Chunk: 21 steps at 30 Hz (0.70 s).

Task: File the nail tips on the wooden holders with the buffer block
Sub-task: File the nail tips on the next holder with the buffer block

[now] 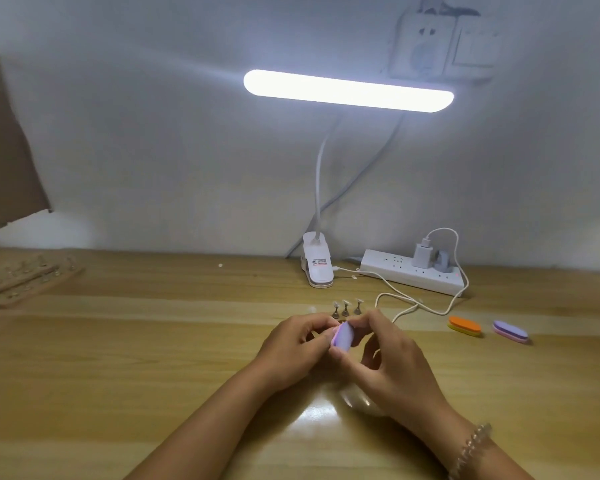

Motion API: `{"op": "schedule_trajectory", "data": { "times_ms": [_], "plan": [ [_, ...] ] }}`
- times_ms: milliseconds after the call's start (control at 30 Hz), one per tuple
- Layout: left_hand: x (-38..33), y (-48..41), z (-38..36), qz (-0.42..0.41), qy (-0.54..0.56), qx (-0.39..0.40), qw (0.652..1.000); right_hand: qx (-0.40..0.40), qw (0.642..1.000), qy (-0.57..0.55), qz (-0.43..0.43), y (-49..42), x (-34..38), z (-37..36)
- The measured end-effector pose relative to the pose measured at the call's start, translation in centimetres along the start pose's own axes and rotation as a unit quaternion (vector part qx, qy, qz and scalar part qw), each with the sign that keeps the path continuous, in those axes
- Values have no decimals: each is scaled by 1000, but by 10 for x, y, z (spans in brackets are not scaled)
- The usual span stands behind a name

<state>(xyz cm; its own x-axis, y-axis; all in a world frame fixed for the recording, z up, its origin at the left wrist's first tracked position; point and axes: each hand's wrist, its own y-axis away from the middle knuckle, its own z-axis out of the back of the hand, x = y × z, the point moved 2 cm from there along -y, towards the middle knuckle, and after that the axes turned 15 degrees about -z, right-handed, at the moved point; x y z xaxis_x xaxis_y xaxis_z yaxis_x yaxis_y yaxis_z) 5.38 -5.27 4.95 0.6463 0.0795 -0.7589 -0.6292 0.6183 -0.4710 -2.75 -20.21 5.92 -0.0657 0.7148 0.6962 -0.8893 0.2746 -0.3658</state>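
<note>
Buffer block (342, 337), purple and pink, is above the wooden surface (153, 358), pinched end to end in the grip of the right hand (388, 358). The left hand (297, 341) curls against it; whether that grip clamps anything I cannot tell. 3 nail tip holders (346, 308) stand just behind the hands. An orange block (465, 326) and a purple block (510, 330) lie to the right.

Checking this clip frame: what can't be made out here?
Head view only.
What, if anything, the left hand holds: hidden by its fingers and the buffer block held in the right hand.
At the left edge, wooden holders: blurred, tips uncountable.
Behind the hands, three small stands: too small.
</note>
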Motion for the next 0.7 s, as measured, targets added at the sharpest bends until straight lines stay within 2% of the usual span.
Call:
{"op": "schedule_trajectory", "data": {
  "times_ms": [133,267,433,600,700],
  "plan": [
    [0,-1,0,-5,-9,10,1000,-24,998,-23,-57,-8,-6,5],
    [1,-1,-1,4,25,1,1000,-5,1000,6,-3,-1,-2,1],
    [3,-2,0,-6,3,-1,1000,-10,997,-26,-69,-11,-10,5],
    [3,0,0,20,42,-22,999,4,1000,-13,-20,-2,-4,-1],
    [3,-1,1,4,22,-40,999,-9,998,-1,-55,-9,-9,2]
  ]
}}
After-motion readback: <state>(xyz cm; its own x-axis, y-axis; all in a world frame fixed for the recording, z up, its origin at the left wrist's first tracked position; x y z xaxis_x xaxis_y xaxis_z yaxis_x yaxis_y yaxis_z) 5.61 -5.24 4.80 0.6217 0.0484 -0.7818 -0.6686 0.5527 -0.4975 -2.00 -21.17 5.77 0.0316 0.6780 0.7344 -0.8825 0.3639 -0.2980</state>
